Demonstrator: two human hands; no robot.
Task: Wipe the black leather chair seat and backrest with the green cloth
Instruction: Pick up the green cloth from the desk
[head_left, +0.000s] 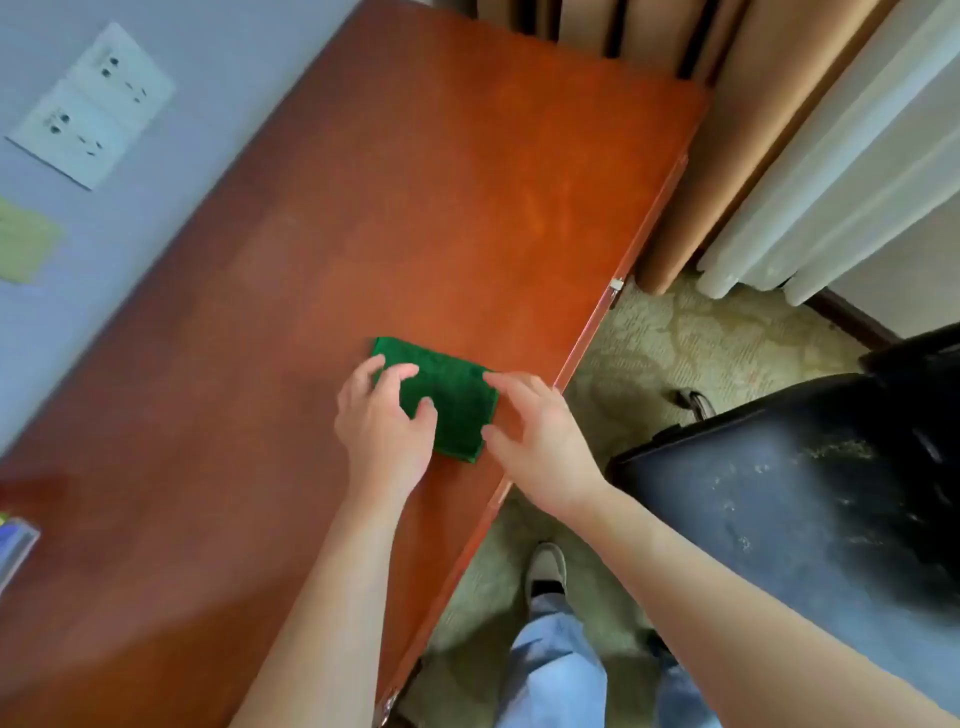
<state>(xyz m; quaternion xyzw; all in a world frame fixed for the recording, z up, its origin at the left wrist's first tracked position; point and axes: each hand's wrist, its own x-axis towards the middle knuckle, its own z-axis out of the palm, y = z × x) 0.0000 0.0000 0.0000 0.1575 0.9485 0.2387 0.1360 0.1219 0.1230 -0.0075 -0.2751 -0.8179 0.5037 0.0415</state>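
Bright, soft daylight fills the room, leaving a pale sheen across the middle of the desk (467, 182) and only faint shadows. The whole frame is slightly soft; wide-angle distortion bends the edges, and the wall sockets (91, 104) look blurred

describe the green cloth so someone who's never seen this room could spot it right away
Find the long reddish-brown desk against the pale wall. Near its edge facing the black chair, the cloth lies folded flat between the left hand and right hand. It is the only dark green thing on the wood.
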